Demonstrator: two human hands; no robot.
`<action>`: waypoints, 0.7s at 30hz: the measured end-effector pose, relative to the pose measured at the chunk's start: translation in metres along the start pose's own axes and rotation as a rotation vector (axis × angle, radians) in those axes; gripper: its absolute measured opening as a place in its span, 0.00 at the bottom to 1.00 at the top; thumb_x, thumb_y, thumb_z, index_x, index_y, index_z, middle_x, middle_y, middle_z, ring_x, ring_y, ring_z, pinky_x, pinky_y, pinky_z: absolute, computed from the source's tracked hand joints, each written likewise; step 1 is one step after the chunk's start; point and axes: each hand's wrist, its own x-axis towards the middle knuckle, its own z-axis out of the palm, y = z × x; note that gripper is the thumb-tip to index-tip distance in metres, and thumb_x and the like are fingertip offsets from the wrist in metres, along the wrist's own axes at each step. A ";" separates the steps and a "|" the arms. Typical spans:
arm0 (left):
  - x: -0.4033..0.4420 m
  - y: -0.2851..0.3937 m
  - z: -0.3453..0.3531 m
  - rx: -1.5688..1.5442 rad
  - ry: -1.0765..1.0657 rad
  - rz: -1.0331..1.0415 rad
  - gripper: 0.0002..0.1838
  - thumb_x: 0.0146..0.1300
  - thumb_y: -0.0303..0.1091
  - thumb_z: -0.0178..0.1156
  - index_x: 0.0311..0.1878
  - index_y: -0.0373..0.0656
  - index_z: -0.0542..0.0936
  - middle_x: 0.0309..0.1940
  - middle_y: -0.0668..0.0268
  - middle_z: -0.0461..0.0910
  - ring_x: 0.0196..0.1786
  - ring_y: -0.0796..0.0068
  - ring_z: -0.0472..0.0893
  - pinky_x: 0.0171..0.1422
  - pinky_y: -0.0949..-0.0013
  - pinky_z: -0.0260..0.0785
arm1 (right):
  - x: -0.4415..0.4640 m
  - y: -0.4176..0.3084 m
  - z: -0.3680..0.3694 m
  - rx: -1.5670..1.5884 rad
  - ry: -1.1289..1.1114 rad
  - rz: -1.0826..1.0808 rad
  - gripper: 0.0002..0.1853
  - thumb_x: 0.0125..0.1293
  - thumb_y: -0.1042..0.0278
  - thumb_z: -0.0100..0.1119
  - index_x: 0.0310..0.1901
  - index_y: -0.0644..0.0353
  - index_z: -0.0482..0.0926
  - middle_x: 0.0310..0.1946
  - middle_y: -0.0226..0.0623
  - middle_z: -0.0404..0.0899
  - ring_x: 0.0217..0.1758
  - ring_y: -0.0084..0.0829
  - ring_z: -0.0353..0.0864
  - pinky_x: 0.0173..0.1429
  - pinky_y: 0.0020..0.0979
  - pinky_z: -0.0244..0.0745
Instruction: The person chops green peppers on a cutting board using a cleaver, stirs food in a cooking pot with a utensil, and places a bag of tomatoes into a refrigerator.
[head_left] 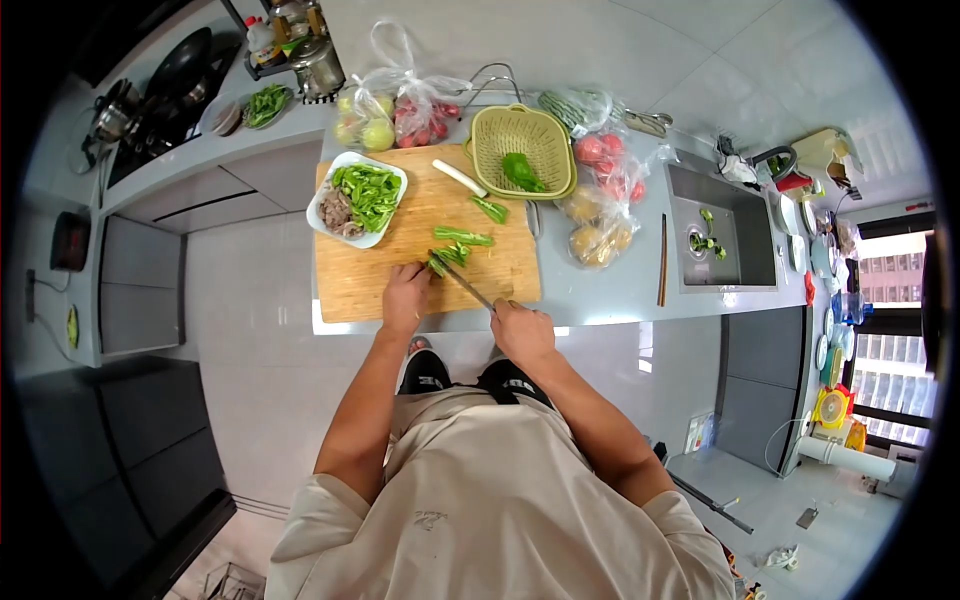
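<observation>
My right hand (521,330) is closed round the handle of a knife (466,286), whose blade points up and left to the cut green pepper (437,263). At the left of the blade, my left hand (406,297) has its fingers bent down at the pepper's edge on the wooden cutting board (365,285). More green pepper strips (463,236) lie just above. A white scallion piece (459,177) rests near the board's top. On the board's upper left, a white dish (398,207) holds sliced green pepper and meat.
A yellow-green colander (520,120) with a green pepper overlaps the board's top right. Bags of produce (600,235) stand along the counter's back and right. Chopsticks (662,262) lie left of the sink (745,250). A stove (165,125) is at the far left.
</observation>
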 end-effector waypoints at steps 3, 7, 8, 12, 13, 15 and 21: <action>-0.002 0.000 -0.002 -0.019 0.000 -0.012 0.13 0.62 0.25 0.66 0.49 0.44 0.91 0.50 0.64 0.87 0.53 0.54 0.83 0.55 0.55 0.82 | 0.008 -0.005 0.000 -0.032 -0.017 -0.039 0.05 0.71 0.70 0.58 0.42 0.59 0.81 0.37 0.47 0.90 0.36 0.53 0.91 0.41 0.54 0.85; 0.001 -0.002 -0.002 0.077 -0.104 -0.023 0.11 0.63 0.25 0.65 0.47 0.44 0.90 0.51 0.63 0.87 0.55 0.53 0.82 0.58 0.56 0.81 | 0.016 -0.013 0.001 -0.132 -0.132 -0.019 0.06 0.71 0.71 0.57 0.44 0.60 0.82 0.38 0.47 0.91 0.36 0.54 0.91 0.41 0.54 0.85; 0.000 -0.003 -0.002 0.115 -0.186 -0.049 0.11 0.63 0.26 0.65 0.46 0.44 0.90 0.52 0.63 0.87 0.56 0.53 0.82 0.59 0.56 0.81 | 0.017 -0.013 0.002 -0.120 -0.158 0.008 0.06 0.72 0.69 0.56 0.44 0.59 0.82 0.39 0.48 0.91 0.37 0.56 0.91 0.42 0.54 0.85; 0.003 -0.004 -0.005 0.066 -0.116 -0.015 0.10 0.64 0.25 0.65 0.46 0.44 0.90 0.52 0.62 0.87 0.57 0.53 0.82 0.59 0.56 0.81 | 0.010 0.011 0.012 0.092 -0.117 0.088 0.11 0.76 0.60 0.60 0.44 0.59 0.83 0.39 0.51 0.90 0.38 0.61 0.89 0.44 0.54 0.84; 0.002 -0.005 -0.005 0.063 -0.120 -0.016 0.11 0.64 0.25 0.64 0.47 0.43 0.90 0.52 0.61 0.87 0.57 0.53 0.82 0.60 0.56 0.81 | 0.005 0.019 0.015 0.095 -0.117 0.091 0.11 0.76 0.60 0.60 0.44 0.59 0.83 0.39 0.51 0.90 0.38 0.61 0.89 0.44 0.54 0.84; -0.002 -0.004 -0.003 0.057 -0.133 -0.018 0.11 0.65 0.24 0.64 0.49 0.42 0.89 0.52 0.60 0.87 0.57 0.52 0.82 0.60 0.55 0.81 | -0.010 0.038 0.023 0.407 -0.061 0.220 0.16 0.75 0.52 0.66 0.44 0.58 0.86 0.35 0.53 0.89 0.39 0.65 0.86 0.45 0.55 0.82; 0.008 0.011 0.003 0.006 -0.015 -0.206 0.29 0.60 0.18 0.65 0.68 0.38 0.82 0.58 0.48 0.83 0.58 0.43 0.82 0.64 0.50 0.78 | -0.040 0.069 0.039 1.057 -0.064 0.597 0.14 0.76 0.61 0.72 0.35 0.61 0.83 0.24 0.25 0.80 0.22 0.17 0.77 0.26 0.30 0.72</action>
